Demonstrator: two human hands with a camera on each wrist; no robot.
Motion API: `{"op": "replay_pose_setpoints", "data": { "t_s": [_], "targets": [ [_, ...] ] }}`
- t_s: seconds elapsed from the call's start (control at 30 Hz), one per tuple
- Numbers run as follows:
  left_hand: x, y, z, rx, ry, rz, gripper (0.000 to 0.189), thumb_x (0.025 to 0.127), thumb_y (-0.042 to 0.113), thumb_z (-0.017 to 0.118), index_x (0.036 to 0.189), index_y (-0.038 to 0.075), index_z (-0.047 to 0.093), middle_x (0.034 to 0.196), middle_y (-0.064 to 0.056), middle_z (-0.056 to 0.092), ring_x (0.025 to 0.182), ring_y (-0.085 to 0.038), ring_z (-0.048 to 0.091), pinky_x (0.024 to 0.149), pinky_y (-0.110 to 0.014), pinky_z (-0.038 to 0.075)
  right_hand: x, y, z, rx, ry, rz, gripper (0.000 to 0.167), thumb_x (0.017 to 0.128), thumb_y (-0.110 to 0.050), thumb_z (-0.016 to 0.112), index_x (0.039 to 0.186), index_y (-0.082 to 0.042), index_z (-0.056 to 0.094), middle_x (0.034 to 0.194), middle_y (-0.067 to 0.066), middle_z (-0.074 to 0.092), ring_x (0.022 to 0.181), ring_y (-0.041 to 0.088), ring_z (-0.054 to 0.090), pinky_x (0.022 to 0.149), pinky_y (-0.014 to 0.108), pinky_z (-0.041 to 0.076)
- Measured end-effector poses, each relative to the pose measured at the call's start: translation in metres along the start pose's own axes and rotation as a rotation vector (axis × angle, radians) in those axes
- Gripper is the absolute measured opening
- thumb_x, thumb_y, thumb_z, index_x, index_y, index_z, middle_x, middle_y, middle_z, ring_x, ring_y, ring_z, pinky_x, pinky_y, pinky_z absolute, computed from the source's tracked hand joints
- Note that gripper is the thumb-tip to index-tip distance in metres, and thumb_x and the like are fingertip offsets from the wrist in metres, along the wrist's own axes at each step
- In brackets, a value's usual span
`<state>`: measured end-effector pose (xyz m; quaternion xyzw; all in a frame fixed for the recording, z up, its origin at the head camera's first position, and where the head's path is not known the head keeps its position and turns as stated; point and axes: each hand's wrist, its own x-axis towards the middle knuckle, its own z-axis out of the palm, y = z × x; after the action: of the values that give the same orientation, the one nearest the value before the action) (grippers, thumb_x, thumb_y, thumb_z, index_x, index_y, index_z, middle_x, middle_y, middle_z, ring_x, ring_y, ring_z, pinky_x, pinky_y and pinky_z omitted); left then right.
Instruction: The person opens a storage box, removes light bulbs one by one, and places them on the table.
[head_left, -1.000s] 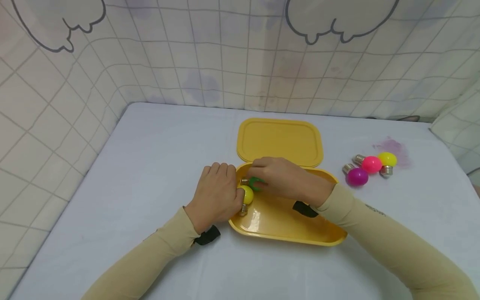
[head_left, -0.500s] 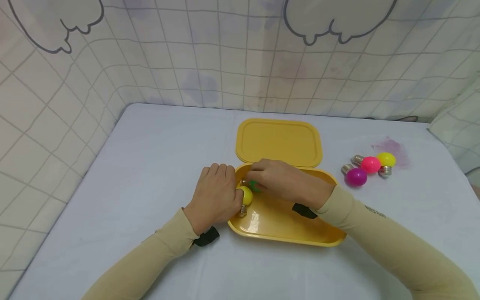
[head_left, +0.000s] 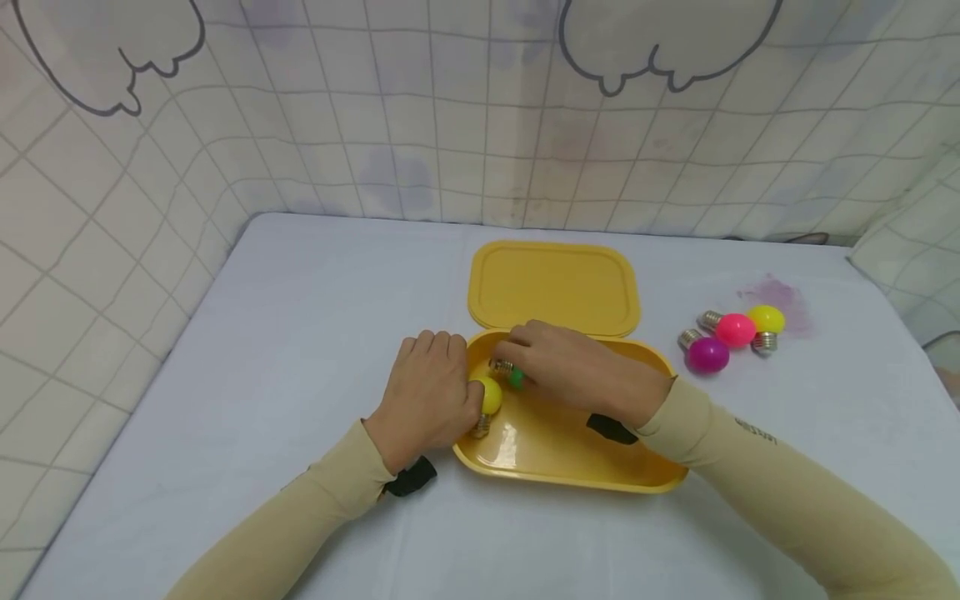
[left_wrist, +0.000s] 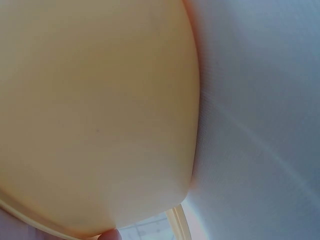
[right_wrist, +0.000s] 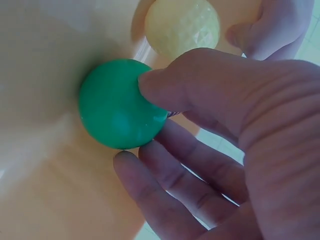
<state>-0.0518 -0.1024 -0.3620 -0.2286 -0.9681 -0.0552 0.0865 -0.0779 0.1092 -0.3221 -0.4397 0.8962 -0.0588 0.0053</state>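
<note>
My left hand (head_left: 431, 396) grips the left end of the yellow plastic box (head_left: 547, 454), thumb over the rim. In the left wrist view the box's outer wall (left_wrist: 100, 115) fills most of the picture. Inside the box, my right hand (head_left: 566, 367) holds a green light bulb (right_wrist: 117, 107) between thumb and fingers, close to the inner surface. Its metal screw base points left in the head view. Beside my left thumb lies a yellow light bulb (head_left: 491, 396), screw base toward the near side.
A flat yellow lid (head_left: 555, 287) lies behind the box, right at its far rim. To the right on the white-covered table (head_left: 300, 300) sit a pink bulb (head_left: 735, 331), a purple bulb (head_left: 707, 356) and another yellow bulb (head_left: 767, 319). A patterned cloth wall (head_left: 465, 117) borders the back.
The green bulb has moved slightly right in the box and turned a little, its screw base farther from the left wall. My left hand keeps its grip on the rim.
</note>
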Motion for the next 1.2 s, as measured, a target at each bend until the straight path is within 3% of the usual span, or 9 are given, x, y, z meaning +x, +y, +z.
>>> {"op": "replay_pose_setpoints", "data": {
  "t_s": [0.3,0.6,0.87,1.2],
  "targets": [
    [0.0,-0.001,0.002,0.002,0.029,0.008,0.021,0.09,0.024,0.053,0.08,0.008,0.044,0.071,-0.003,0.039,0.069,-0.021,0.035,0.067,-0.033,0.027,-0.006,-0.001,0.0,0.009,0.008,0.003,0.027,0.088,-0.01,0.08,0.112,-0.013,0.069,0.102,0.003,0.066,0.093,0.018,0.061,0.083,0.029,0.056],
    [0.0,-0.001,0.001,0.008,-0.003,0.002,0.021,0.092,0.024,0.054,0.082,0.008,0.045,0.072,-0.003,0.04,0.07,-0.022,0.036,0.068,-0.033,0.027,-0.011,0.0,0.003,0.001,0.032,0.027,0.026,0.087,-0.011,0.081,0.11,-0.013,0.068,0.096,0.001,0.064,0.085,0.016,0.057,0.078,0.027,0.054],
    [0.0,0.0,0.0,-0.002,-0.028,-0.005,0.022,0.093,0.024,0.054,0.083,0.007,0.045,0.073,-0.004,0.04,0.071,-0.022,0.037,0.069,-0.034,0.028,-0.015,0.002,0.004,0.009,0.0,0.025,0.03,0.085,-0.012,0.082,0.113,-0.014,0.07,0.098,0.001,0.065,0.088,0.016,0.059,0.084,0.028,0.057],
    [-0.001,0.0,0.001,-0.007,0.01,-0.002,0.021,0.092,0.024,0.053,0.082,0.008,0.045,0.073,-0.004,0.039,0.071,-0.022,0.036,0.068,-0.033,0.027,-0.024,0.003,0.001,0.018,-0.006,0.01,0.036,0.081,-0.016,0.086,0.114,-0.015,0.071,0.1,0.0,0.064,0.088,0.015,0.06,0.084,0.029,0.057]
  ]
}}
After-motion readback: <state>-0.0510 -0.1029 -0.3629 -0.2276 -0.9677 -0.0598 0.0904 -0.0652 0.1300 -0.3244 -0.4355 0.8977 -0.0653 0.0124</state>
